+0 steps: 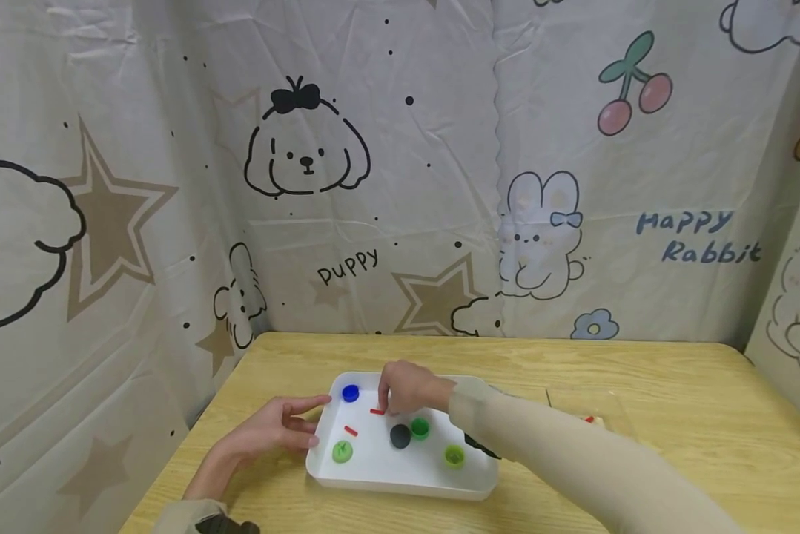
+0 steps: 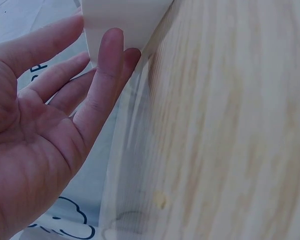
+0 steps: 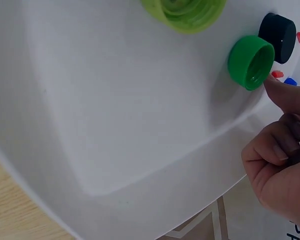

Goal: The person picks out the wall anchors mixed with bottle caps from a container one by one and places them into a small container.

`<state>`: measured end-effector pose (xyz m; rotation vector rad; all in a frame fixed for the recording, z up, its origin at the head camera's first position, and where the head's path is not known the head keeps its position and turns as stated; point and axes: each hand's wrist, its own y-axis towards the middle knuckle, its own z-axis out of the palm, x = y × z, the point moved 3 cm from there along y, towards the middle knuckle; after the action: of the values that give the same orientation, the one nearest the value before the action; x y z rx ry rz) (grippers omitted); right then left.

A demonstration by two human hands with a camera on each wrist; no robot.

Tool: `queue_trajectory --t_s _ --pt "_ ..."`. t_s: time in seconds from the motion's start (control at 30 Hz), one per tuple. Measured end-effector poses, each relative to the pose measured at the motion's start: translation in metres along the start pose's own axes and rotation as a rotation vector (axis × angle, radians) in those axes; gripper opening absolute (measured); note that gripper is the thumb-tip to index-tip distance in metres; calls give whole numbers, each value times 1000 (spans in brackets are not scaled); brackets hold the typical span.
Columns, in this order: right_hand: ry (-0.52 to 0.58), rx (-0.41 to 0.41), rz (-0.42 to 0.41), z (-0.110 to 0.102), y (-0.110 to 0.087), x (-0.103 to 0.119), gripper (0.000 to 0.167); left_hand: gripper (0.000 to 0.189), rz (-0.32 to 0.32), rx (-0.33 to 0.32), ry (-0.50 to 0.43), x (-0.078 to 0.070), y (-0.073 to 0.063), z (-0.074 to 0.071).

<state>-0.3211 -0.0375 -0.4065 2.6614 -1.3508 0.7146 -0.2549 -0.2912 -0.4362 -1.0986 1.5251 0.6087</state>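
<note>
My left hand [image 1: 276, 430] steadies the white tray [image 1: 400, 489] at its left end, fingers and thumb extended against the wall. In the left wrist view, the fingertips [image 2: 111, 42] touch the tray's corner. My right hand [image 1: 409, 387] reaches into the tray and pinches a small red stick [image 1: 376, 411] near the far side; its other fingers curl under. Around it in the tray are a blue bottle cap [image 1: 351, 393], a black cap [image 1: 400, 436], a green cap [image 3: 251, 62], a yellow-green cap [image 1: 454, 456], a light green round piece [image 1: 342, 451] and another red stick [image 1: 351, 430].
The tray stands on a wooden table [image 1: 279, 512]. To its right, partly behind my right sleeve [image 1: 573, 452], lies a clear container [image 1: 613, 404] with a red piece [image 1: 589, 420] in it. A printed curtain [image 1: 440, 185] hangs behind the table.
</note>
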Motion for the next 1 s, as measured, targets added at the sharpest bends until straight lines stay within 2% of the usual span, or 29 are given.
queue_trajectory --t_s 0.13,0.27,0.47,0.67,1.0 --pt "12 13 -4 0 0 1 18 76 13 8 -5 0 0 -1" --pt "23 7 -53 1 3 0 17 76 12 8 -5 0 0 -1" --pt "14 64 -155 2 7 -1 34 75 6 3 -1 0 -1 0" --pt "-6 119 -161 3 13 -3 37 75 15 16 -4 0 -1 1" --pt "-67 116 -178 6 19 1 29 75 24 23 -7 -1 -1 0"
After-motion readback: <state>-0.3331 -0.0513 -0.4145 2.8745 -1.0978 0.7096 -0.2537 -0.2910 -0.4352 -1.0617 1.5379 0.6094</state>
